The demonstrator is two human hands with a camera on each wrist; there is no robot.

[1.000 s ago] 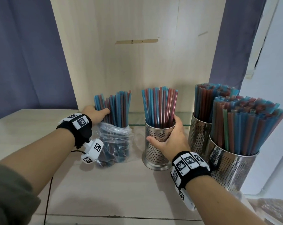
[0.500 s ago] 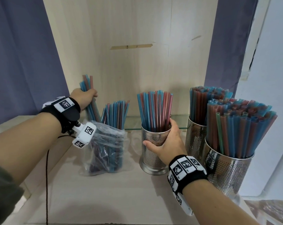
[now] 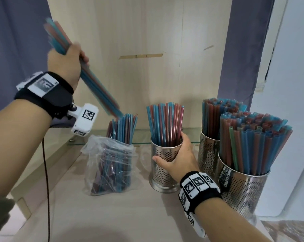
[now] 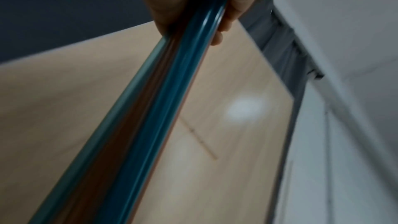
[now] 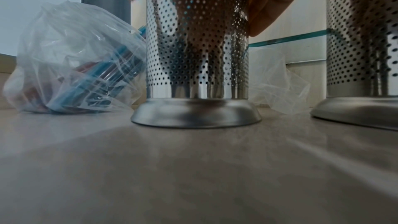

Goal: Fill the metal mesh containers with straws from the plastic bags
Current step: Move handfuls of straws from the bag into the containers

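The left hand (image 3: 67, 62) grips a bundle of blue and red straws (image 3: 95, 86), fingers (image 4: 224, 21) curled tightly round it. The bundle's long axis slants: its upper end points up-left past the knuckles, its lower end down-right, just over the straws standing in the plastic bag (image 3: 111, 165). Half a second ago it stood nearly upright, lower, beside the bag; now it is raised and tilted. The right hand (image 3: 175, 159) still wraps the middle mesh container (image 3: 162, 173), thumb on the near wall, fingers behind, straws upright inside. Two fuller containers (image 3: 241, 187) stand beyond its knuckles.
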